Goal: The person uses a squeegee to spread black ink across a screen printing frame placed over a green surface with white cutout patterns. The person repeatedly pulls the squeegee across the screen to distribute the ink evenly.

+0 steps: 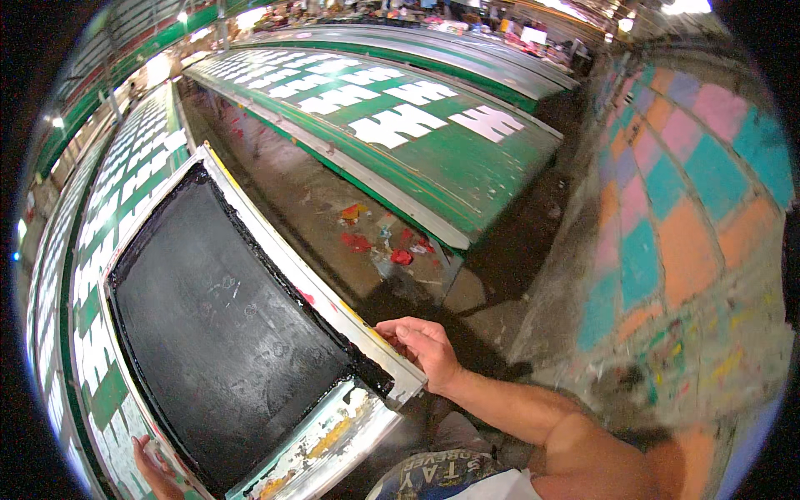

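A large screen-printing frame (333,312) with white, ink-stained rails is tilted in front of me at the left. Its mesh (217,317) is covered in black, with thick dark ink along the edges. Paint-smeared white and yellow patches mark the near rail (325,433). My right hand (425,352) grips the right rail close to its near corner, fingers curled over the outer edge. At the lower left, my left hand (157,471) holds the opposite rail; the picture's lower edge cuts off part of it.
On the left runs a long green table (108,387) with rows of white cut fabric pieces. Another green table (500,179) bears similar pieces (396,125) across an aisle. Red and yellow scraps (402,257) lie on the floor. Colourful painted blocks (692,242) cover the surface at right.
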The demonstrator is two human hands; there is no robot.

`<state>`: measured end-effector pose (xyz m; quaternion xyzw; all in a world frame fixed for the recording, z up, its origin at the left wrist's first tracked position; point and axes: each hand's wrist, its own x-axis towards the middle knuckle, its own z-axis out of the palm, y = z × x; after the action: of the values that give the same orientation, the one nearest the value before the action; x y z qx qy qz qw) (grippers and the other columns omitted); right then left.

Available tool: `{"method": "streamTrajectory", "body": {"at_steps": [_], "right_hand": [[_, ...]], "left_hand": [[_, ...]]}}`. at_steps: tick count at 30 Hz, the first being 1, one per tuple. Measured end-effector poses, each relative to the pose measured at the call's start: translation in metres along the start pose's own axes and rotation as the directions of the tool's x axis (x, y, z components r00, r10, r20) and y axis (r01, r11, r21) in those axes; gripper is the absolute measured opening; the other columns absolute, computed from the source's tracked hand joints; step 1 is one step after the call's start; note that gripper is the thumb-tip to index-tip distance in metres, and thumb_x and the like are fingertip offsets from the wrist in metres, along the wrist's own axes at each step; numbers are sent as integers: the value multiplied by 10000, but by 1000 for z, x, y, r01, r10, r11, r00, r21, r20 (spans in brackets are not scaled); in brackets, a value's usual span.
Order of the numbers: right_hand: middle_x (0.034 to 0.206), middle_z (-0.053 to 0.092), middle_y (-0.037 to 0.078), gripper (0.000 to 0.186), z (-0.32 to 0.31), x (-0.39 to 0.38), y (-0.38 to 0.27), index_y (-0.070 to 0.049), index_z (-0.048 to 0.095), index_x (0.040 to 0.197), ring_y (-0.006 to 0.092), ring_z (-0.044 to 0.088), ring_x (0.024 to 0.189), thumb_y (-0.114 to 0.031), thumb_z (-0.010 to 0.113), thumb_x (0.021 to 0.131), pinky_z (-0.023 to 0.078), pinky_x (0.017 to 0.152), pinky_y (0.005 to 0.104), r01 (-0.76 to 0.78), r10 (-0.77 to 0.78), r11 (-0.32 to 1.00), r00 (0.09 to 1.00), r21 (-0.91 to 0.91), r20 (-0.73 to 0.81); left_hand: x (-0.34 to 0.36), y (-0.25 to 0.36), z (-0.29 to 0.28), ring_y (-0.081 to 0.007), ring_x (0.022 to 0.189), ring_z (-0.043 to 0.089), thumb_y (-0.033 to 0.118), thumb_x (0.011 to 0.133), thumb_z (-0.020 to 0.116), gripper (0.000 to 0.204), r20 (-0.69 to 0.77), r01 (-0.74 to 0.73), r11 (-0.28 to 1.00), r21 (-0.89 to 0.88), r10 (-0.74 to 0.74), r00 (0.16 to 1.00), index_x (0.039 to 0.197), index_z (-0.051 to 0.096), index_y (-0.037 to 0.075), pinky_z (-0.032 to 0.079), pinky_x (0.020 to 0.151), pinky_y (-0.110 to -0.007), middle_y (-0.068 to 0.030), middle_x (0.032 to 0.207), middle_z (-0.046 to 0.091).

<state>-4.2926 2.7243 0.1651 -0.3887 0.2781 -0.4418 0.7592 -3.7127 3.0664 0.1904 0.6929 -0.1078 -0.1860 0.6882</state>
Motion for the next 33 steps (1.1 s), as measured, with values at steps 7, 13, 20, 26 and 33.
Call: {"method": "streamTrajectory", "body": {"at_steps": [7,13,20,26,33], "right_hand": [[1203,788,128,413,-84,81,-44,39,717,1338,178,744,1050,-259,594,1080,582,974,334,-82,81,997,989,5,124],[1191,786,124,420,-188,151,-102,42,731,1310,181,730,1052,-284,599,1081,568,990,347,-164,159,986,967,8,199],[1211,786,147,430,-284,214,-192,46,736,1313,204,738,1076,-290,602,1081,574,1009,365,-123,111,991,976,52,189],[1192,791,154,415,-338,260,-224,49,736,1313,207,751,1039,-274,607,1085,588,979,364,-98,81,990,982,98,170],[1190,777,166,444,-417,286,-272,63,708,1318,229,751,1027,-300,615,1079,596,951,378,11,-10,1000,1000,-29,25]], "left_hand": [[-100,8,95,-42,611,514,658,1039,636,540,-243,-149,965,214,201,949,1185,696,141,372,493,-230,32,818,626],[-174,15,215,-63,477,423,717,1027,604,573,-361,-16,975,222,97,927,1131,696,161,312,411,-253,39,743,573],[-222,57,365,-63,480,401,683,1043,594,547,-338,-37,961,273,132,932,1108,687,148,287,419,-259,29,743,571],[-183,43,431,-81,479,429,679,1045,585,575,-342,2,959,285,100,934,1159,711,130,303,418,-276,-15,853,699],[-109,-3,565,-81,544,481,713,1020,596,609,-108,-100,962,255,131,986,1192,697,137,366,462,-271,13,812,609]]}}
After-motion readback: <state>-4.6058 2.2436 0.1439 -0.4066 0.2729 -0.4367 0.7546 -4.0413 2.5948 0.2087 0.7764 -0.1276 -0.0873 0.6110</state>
